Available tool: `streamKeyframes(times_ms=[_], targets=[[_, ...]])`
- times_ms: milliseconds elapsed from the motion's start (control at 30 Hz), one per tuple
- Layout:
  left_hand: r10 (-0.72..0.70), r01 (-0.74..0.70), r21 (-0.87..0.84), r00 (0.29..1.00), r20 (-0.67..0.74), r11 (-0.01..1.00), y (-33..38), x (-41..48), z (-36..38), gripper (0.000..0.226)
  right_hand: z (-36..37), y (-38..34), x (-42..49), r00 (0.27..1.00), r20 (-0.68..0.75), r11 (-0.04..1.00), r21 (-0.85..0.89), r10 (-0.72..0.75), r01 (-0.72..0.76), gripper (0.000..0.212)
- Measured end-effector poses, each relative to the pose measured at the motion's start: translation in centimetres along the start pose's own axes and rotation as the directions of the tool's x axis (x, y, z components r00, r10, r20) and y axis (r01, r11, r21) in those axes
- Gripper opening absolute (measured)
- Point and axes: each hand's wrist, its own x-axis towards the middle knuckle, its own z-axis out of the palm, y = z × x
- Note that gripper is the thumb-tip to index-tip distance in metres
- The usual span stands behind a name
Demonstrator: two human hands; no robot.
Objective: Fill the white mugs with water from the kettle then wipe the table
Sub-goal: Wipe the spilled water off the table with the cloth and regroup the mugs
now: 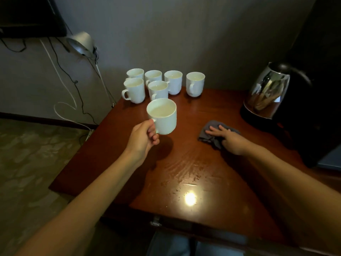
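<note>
The left hand (143, 138) grips a water-filled white mug (162, 116) by its handle above the wet wooden counter (184, 172), six filled mugs (158, 85) grouped at the far edge, the right hand (227, 138) pressing flat, straight fingers (214, 129) on a grey cloth (212, 137) near the steel kettle (267, 93).

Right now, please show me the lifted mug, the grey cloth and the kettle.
lifted mug (166, 122): head view, outer wall below the rim.
grey cloth (207, 139): head view, bare fold at its near left corner.
kettle (267, 91): head view, shiny steel body.
</note>
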Motion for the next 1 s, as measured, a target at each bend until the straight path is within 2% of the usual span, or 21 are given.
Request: streamKeyframes(times_ms=[200,533,1000], targets=[[-0.033,0.033,0.011,0.999,0.042,0.999,-1.7,6.0,3.6,0.041,0.0,-1.1,2.4,0.994,-0.031,0.995,0.016,0.101,-0.100,0.074],[-0.035,0.035,-0.044,0.999,0.019,0.998,-2.2,12.4,6.5,0.040,0.1,-0.2,2.8,0.997,-0.034,0.997,0.035,0.069,-0.068,0.075],[-0.038,0.038,0.002,0.999,-0.014,0.999,-2.9,15.9,7.4,0.039,-0.2,0.5,3.3,0.999,-0.027,0.997,0.066,0.047,-0.045,0.077]])
